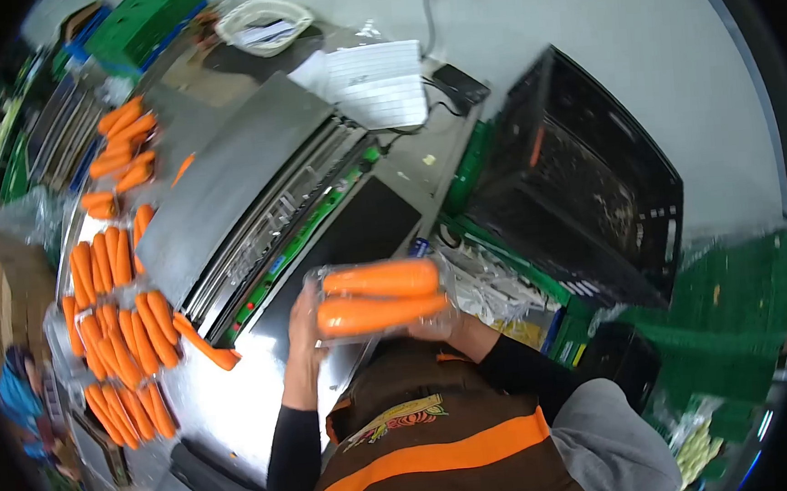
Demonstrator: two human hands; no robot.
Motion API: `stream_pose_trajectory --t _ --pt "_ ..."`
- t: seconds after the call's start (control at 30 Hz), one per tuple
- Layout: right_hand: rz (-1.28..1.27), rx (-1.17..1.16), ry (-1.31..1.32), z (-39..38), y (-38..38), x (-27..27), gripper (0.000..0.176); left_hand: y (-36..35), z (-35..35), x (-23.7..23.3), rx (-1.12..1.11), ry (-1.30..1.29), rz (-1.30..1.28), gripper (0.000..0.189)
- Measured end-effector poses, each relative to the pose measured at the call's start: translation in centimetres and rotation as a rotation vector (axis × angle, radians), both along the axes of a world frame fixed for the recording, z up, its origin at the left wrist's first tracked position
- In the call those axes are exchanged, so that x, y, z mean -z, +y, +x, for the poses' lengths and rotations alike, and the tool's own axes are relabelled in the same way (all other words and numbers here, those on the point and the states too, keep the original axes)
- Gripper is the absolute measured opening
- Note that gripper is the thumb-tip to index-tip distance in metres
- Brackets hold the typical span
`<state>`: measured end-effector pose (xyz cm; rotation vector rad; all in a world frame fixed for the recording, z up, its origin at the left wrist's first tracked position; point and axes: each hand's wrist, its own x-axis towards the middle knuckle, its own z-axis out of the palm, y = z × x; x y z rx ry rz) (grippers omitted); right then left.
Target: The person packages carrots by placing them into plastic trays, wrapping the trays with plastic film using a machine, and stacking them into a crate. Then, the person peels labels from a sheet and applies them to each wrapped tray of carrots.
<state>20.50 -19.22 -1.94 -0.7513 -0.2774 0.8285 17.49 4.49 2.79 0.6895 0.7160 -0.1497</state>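
Note:
A clear-wrapped pack of two carrots (381,296) is held up in front of the brown and orange apron. My left hand (304,329) grips its left end, with the fingers partly behind the pack. At its lower right end is my right hand (445,326), mostly hidden behind the pack and film. Behind the pack stands a wrapping machine (242,174) with a dark plate (365,229). Several carrot packs (126,342) lie on the metal table at the left, and a loose carrot (204,343) rests beside the machine.
A black crate (580,178) stands tilted at the right, above green crates (735,304). Papers (375,84) and a white basket (264,26) are at the back. A grey bin (200,487) is at lower left. A person in blue (23,399) shows at far left.

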Motion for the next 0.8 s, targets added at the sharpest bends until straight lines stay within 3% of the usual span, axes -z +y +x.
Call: stream_pose_trajectory --t 0.07,0.1,0.23,0.27,0.3,0.33,0.4,0.5,0.53,0.63,0.7,0.73,0.77,0.8 --pt "-0.223 -0.198 0.047 -1.1 0.4 -6.8 0.05 -1.1 -3.7 3.1 -0.142 -0.014 -0.615 0.032" --pt "-0.22 -0.15 0.057 -1.6 0.1 -7.8 0.05 -2.0 -5.0 1.9 -0.117 -0.052 -0.713 0.033" --pt "-0.352 -0.405 -0.13 -2.5 -1.9 -9.8 0.039 -6.0 -6.9 -6.1 0.219 -0.299 -0.854 0.04" --pt "-0.52 -0.28 -0.146 -1.7 -3.5 -10.6 0.036 -6.8 -6.5 -7.7 0.294 -0.345 -0.876 0.041" --pt "-0.575 -0.063 0.12 -0.8 -5.5 -10.9 0.03 -7.6 -5.9 -9.1 0.363 -0.371 -0.891 0.043" --pt "-0.467 0.063 0.296 0.5 -7.9 -12.7 0.036 -8.2 -5.6 -10.2 0.43 -0.379 -0.899 0.045" --pt "-0.175 0.317 0.095 1.6 -11.6 -14.7 0.047 -9.5 -3.8 -11.7 0.52 -0.351 -0.894 0.048" --pt "-0.769 0.052 -0.888 3.2 -13.5 -23.1 0.062 -12.0 0.1 -13.9 0.601 -0.307 -0.883 0.053" --pt "-0.886 -0.009 -0.879 3.6 -14.1 -24.7 0.056 -13.2 1.7 -14.9 0.61 -0.284 -0.886 0.055" --pt "-0.865 0.13 -0.81 5.3 -18.7 -24.8 0.05 -16.9 6.3 -18.3 0.623 -0.243 -0.904 0.06" --pt "-0.742 0.48 -0.281 6.7 -23.0 -23.4 0.043 -19.7 9.7 -20.3 0.59 -0.239 -0.898 0.064" --pt "-0.767 0.625 -0.372 7.9 -25.6 -22.5 0.039 -21.1 11.5 -20.1 0.573 -0.253 -0.86 0.066" --pt "-0.623 0.746 -0.142 8.9 -27.8 -21.6 0.04 -22.0 13.3 -18.4 0.545 -0.282 -0.763 0.061" --pt "-0.705 0.781 -0.01 10.6 -29.9 -21.3 0.05 -22.5 15.2 -16.5 0.515 -0.313 -0.664 0.057"
